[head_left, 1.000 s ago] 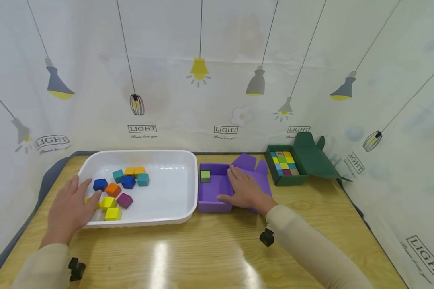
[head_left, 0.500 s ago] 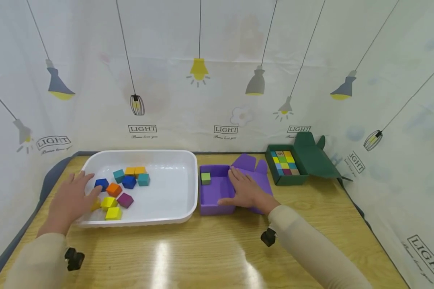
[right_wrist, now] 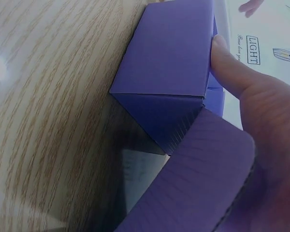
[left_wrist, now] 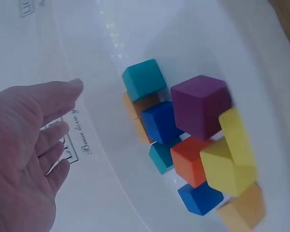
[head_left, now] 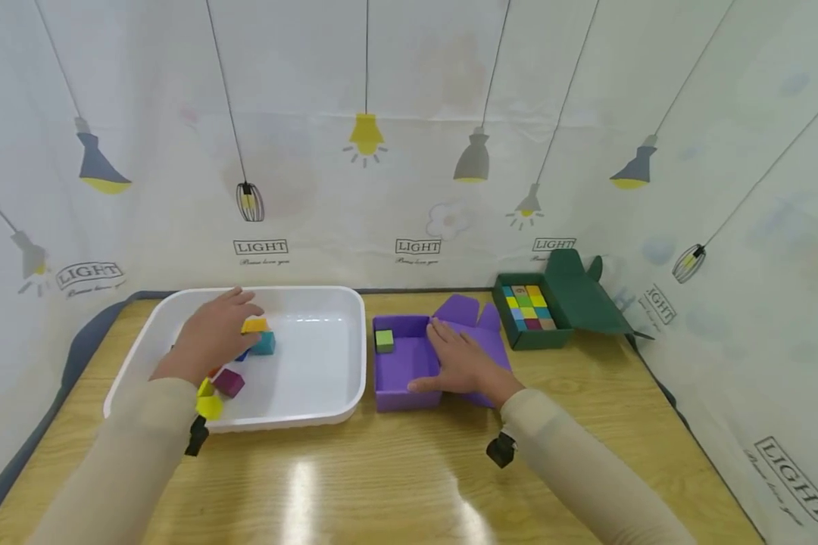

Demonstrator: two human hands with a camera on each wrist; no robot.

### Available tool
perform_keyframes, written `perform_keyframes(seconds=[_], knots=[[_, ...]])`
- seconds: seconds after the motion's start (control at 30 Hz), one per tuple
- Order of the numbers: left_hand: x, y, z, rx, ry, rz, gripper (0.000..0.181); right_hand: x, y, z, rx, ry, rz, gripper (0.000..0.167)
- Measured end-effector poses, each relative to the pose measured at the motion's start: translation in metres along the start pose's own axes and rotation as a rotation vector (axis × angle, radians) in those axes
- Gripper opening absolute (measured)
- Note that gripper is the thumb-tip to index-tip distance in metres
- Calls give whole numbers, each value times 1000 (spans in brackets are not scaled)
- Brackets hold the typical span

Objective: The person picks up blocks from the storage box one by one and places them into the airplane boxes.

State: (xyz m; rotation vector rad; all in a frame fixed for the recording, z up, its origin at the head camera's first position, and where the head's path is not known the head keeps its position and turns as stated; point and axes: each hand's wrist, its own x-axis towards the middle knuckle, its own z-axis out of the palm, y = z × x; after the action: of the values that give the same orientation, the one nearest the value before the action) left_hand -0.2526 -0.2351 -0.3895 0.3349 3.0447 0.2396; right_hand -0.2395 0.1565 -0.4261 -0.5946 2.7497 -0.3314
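My left hand (head_left: 211, 333) hovers over the left half of a white tray (head_left: 320, 371), holding nothing, fingers loosely extended. Below it lie several coloured wooden cubes, partly hidden by the hand in the head view. Among them are a teal cube (left_wrist: 144, 79), a dark blue cube (left_wrist: 160, 122), a purple cube (left_wrist: 200, 106), an orange-red cube (left_wrist: 191, 162) and a yellow cube (left_wrist: 229, 166). My right hand (head_left: 463, 363) rests with straight fingers on the right side of an opened purple box (head_left: 409, 401), thumb at its rim. One light green cube (head_left: 384, 341) sits inside that box.
Right of the purple box, a green box (head_left: 541, 339) stands with its lid (head_left: 582, 303) folded back, filled with several coloured blocks. The purple lid (head_left: 487, 341) spreads under my right hand. A printed wall covering (head_left: 341, 250) rises behind the wooden table (head_left: 354, 477).
My left hand has moved right and away from me, from the tray's left edge to above the cubes. The right hand stays on the purple box, which has shifted slightly towards me.
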Motion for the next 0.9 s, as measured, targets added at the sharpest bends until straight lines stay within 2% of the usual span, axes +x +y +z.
perform_keyframes(seconds=[0.1, 0.33, 0.57, 0.8, 0.9], knots=[[9, 2, 5, 31, -19, 8, 40, 0, -2, -1, 9, -4, 7, 116], [20, 5, 11, 33, -84, -12, 39, 1, -6, -1, 34, -7, 8, 115], [23, 7, 19, 80, -65, 24, 39, 0, -5, -1, 39, -8, 13, 115], [24, 8, 24, 62, -61, 41, 40, -1, -3, 2, 37, -3, 23, 115], [25, 9, 26, 88, -54, 65, 38, -2, -2, 3, 35, -4, 32, 115]])
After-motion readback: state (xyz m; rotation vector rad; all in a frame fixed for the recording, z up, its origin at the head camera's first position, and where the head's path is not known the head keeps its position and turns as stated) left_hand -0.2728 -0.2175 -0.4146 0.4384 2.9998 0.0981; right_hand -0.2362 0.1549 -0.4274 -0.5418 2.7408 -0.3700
